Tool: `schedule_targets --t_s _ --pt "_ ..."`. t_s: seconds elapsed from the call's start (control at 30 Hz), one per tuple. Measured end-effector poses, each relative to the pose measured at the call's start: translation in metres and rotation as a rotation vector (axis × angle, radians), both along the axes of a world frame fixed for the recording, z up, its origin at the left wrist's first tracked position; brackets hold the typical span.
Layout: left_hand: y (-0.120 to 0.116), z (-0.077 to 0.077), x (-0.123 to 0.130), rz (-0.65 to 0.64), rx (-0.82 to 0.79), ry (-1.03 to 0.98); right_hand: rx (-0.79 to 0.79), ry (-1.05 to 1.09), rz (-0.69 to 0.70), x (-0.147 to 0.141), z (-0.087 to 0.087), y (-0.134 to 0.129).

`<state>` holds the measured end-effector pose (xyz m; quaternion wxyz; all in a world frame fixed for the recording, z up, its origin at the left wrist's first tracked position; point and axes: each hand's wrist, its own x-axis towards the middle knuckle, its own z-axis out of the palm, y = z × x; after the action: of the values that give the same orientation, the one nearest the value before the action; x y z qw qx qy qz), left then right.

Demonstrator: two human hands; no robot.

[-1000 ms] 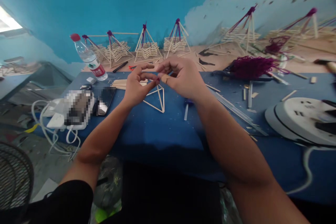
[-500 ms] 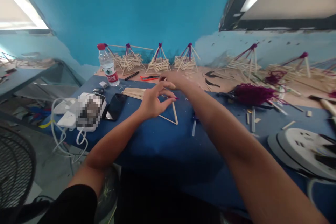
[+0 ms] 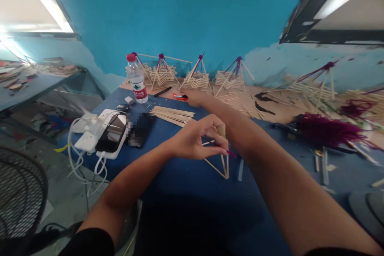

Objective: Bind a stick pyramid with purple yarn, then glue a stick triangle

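My left hand [image 3: 199,140] is closed in a pinch on purple yarn [image 3: 231,153] at the top of a small frame of thin wooden sticks [image 3: 216,168]. The frame's lower corner points toward me, and the fingers cover part of it. Farther back, my right hand [image 3: 194,98] reaches across to an orange-and-black utility knife [image 3: 180,96], its fingers around the right end. The right forearm passes behind and beside the left hand. A bundle of loose sticks [image 3: 172,114] lies between the two hands on the blue table.
Along the wall stand several stick models with purple-tied tops [image 3: 196,79]. A water bottle [image 3: 138,82], a black pen [image 3: 162,91], a phone [image 3: 111,133] and a power strip [image 3: 87,140] are at left. Purple yarn [image 3: 328,130] lies at right. A fan [image 3: 22,184] stands lower left.
The view has shifted, so the table things sit farther right. My right hand has come onto the utility knife and closed on it. My left hand has brought the yarn and stick frame nearer me.
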<state>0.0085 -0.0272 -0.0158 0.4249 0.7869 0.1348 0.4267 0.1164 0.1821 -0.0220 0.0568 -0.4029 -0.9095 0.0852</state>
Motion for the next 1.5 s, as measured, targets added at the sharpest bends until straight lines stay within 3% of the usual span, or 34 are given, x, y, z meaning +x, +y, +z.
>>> schedule_targets --t_s 0.2,0.4,0.5,0.7,0.83,0.9,1.07,1.17,1.23,1.4,1.5 --pt "-0.002 -0.001 0.002 0.014 0.019 -0.013 0.073 -0.134 -0.022 0.008 0.016 -0.016" --pt "-0.003 0.002 0.003 0.059 -0.004 -0.03 0.105 -0.05 -0.137 0.058 0.041 -0.065" --pt "-0.004 0.004 0.004 0.077 -0.033 -0.042 0.108 0.247 -0.244 0.084 0.045 -0.094" --pt "0.001 0.003 0.007 0.197 0.043 -0.081 0.044 1.09 -0.385 0.11 0.033 -0.146" --pt "0.006 0.004 0.005 0.265 0.08 -0.138 -0.004 1.312 -0.337 0.117 0.024 -0.168" --pt "0.006 0.006 0.003 0.285 0.088 -0.141 0.114 1.311 -0.248 0.12 0.021 -0.172" --pt "0.004 0.01 0.0 0.316 0.05 -0.125 0.681 1.222 -0.081 0.123 0.021 -0.177" --pt "0.004 0.011 -0.001 0.323 0.042 -0.138 0.783 1.228 -0.047 0.12 0.023 -0.183" --pt "0.005 0.011 -0.002 0.323 0.039 -0.144 0.661 1.354 -0.057 0.116 0.023 -0.184" --pt "0.008 0.01 -0.003 0.339 0.037 -0.149 0.12 1.762 -0.132 0.111 0.02 -0.178" --pt "0.009 0.01 -0.002 0.343 0.045 -0.172 -0.033 1.861 -0.066 0.114 0.021 -0.175"
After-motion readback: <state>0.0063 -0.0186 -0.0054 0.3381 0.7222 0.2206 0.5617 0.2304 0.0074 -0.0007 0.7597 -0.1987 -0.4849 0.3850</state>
